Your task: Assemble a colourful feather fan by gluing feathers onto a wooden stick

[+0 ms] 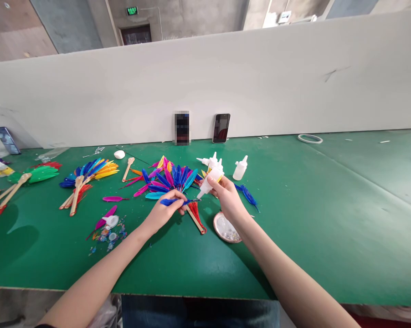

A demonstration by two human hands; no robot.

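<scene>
My left hand (171,207) pinches a blue feather (168,201), its quill end pointing right. In my right hand (222,191) is a white glue bottle (210,181), tilted with its nozzle down at the quill end of the feather. I cannot tell whether nozzle and quill touch. Just behind my left hand lies a feather fan (178,177) with blue, pink and turquoise feathers; its wooden handle and a red tassel (196,215) stick out toward me. A loose blue feather (248,195) rests right of my right hand.
A round dish (226,228) of small clear pieces sits below my right hand. More glue bottles (240,168) stand behind. Scattered sequins (111,237) and a pink feather (115,199) lie left, beside another feather fan (89,177). Two phones (221,128) lean on the white partition (277,86).
</scene>
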